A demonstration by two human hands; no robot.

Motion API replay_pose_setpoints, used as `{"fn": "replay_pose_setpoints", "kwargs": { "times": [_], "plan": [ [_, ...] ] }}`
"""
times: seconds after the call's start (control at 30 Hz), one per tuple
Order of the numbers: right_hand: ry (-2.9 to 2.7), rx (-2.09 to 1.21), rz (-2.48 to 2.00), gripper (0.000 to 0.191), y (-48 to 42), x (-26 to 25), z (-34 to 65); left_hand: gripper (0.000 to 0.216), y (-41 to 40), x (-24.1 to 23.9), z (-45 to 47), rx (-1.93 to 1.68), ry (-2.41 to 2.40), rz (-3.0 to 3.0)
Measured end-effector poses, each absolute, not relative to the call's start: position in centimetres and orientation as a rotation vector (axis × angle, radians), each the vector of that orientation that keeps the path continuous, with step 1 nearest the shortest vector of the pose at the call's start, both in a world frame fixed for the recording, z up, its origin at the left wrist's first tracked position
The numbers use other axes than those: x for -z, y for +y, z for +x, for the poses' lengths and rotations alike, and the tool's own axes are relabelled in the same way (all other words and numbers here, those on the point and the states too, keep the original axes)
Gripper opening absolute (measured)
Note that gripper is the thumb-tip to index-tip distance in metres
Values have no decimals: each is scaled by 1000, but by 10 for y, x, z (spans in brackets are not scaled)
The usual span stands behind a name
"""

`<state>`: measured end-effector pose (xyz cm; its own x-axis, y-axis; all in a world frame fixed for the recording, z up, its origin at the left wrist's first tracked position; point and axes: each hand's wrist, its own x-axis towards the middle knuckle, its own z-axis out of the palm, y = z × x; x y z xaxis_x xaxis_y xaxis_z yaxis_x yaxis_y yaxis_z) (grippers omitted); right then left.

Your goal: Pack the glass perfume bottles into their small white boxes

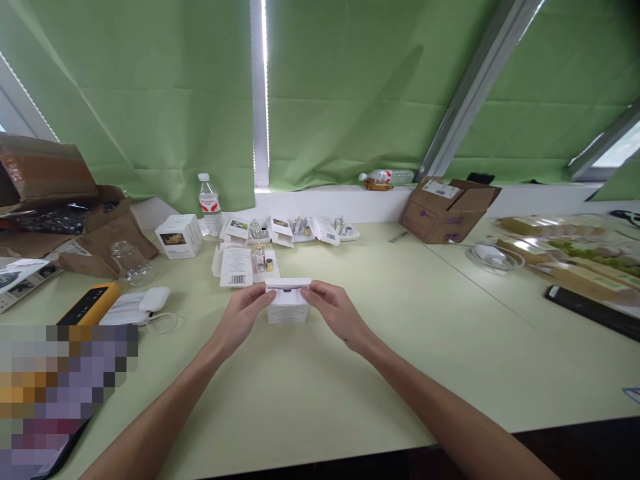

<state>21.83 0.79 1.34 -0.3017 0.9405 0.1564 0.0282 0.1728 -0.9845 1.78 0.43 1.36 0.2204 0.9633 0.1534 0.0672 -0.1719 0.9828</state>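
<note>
A small white box (287, 308) stands on the pale green table (400, 347) in front of me, its lid flap raised flat on top. My left hand (243, 315) grips the box's left side, fingertips pinching the lid's left end. My right hand (336, 312) grips the right side the same way. Just behind it lies an opened white box with a barcode (236, 267) and a small bottle with a gold cap (261, 257) beside it.
Several opened white boxes with small bottles (295, 229) line the back. A water bottle (209, 204), a closed white box (179, 235), a glass jar (129, 261) and brown cartons (65, 200) are on the left. A cardboard box (445, 210) and a coiled cable (493, 257) lie right.
</note>
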Motion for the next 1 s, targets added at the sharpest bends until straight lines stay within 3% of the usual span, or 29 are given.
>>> {"fn": "replay_pose_setpoints", "kwargs": {
  "times": [0.27, 0.43, 1.0],
  "plan": [
    [-1581, -1172, -930, 24, 6, -15, 217, 19, 5, -12, 18, -1190, 1024, 1522],
    [-1642, -966, -963, 28, 5, -15, 218, 29, 6, -9, 18, -1296, 1050, 1621],
    [-1647, -921, -948, 26, 10, -11, 222, 27, 4, -9, 12, -1285, 1061, 1889]
  ]
}}
